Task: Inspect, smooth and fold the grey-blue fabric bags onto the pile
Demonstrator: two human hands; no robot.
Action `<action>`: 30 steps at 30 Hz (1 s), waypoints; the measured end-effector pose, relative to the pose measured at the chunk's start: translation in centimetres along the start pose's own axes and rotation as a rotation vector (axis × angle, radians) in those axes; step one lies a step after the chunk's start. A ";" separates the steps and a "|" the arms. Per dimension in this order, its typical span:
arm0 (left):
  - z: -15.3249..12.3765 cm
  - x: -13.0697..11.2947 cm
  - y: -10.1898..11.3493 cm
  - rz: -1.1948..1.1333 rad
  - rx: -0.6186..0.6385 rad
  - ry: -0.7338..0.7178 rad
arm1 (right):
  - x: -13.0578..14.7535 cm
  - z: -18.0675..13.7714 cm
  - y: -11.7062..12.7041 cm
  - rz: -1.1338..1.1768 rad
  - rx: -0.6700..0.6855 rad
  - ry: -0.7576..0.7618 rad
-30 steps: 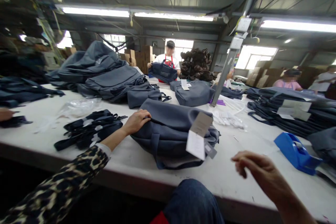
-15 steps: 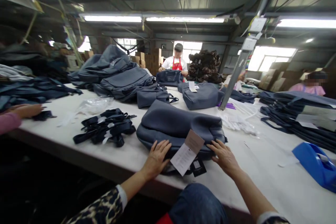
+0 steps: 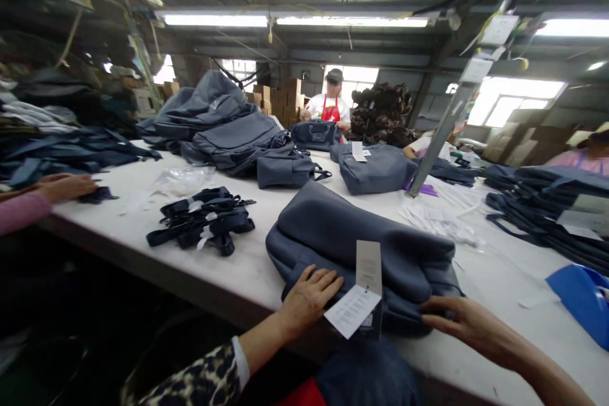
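Observation:
A dark grey-blue bag [image 3: 361,241] lies at the near edge of the white table [image 3: 476,260]. Paper tags [image 3: 359,298] hang from its front. My left hand [image 3: 309,295] rests flat on the bag's near left side, fingers stretched out. At the bag's near right corner my right hand [image 3: 459,323] touches the fabric, its fingers stretched along the edge and partly curled. Neither hand lifts the bag.
A bundle of dark straps [image 3: 204,225] lies left of the bag. Piles of similar bags [image 3: 228,133] fill the back and the right side [image 3: 547,209]. A blue tape dispenser [image 3: 583,298] sits at the right. Another person's hand [image 3: 66,187] works at far left; a person in a red apron [image 3: 333,108] stands opposite.
The bag has been pulled to the near table edge and turned. My left hand left its far side, my right hand came down from the air, and both now lie on its near side.

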State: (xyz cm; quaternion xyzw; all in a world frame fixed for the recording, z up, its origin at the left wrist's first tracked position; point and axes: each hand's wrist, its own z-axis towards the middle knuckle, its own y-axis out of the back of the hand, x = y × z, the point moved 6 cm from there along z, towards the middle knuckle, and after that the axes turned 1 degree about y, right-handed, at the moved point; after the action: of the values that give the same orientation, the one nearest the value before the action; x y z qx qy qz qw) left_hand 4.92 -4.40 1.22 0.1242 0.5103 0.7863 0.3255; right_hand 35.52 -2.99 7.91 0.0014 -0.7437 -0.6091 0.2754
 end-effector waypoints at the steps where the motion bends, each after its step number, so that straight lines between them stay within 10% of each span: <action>1: 0.6 -0.5 -0.5 0.007 -0.011 -0.019 | 0.0 0.2 0.5 0.010 -0.012 -0.020; 5: 2.2 -1.5 -2.0 0.045 -0.054 -0.087 | -0.7 3.2 0.4 -0.299 -0.291 -0.057; 12: 2.0 -1.1 -2.7 0.057 -0.086 -0.093 | 0.7 6.8 -3.6 -0.588 -0.192 0.026; 17: 2.6 -1.9 -1.2 -0.009 -0.093 -0.078 | 3.3 5.0 1.1 -0.655 -0.354 0.074; 22: 3.7 -2.8 5.0 -0.363 0.041 -0.057 | 3.5 2.2 6.5 -0.716 -0.585 0.130; 27: 9.1 3.1 12.3 -0.399 -0.235 0.055 | 0.9 -1.2 7.2 -0.672 -0.683 0.217; 30: 13.8 9.5 12.0 -0.398 -0.189 0.251 | -0.9 -3.1 5.3 -0.601 -0.708 0.277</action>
State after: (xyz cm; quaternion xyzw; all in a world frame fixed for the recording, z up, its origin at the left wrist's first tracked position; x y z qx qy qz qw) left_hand 0.41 8.41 16.66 -0.1084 0.4853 0.7602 0.4182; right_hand 39.32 -4.19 12.67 0.2034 -0.4136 -0.8715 0.1674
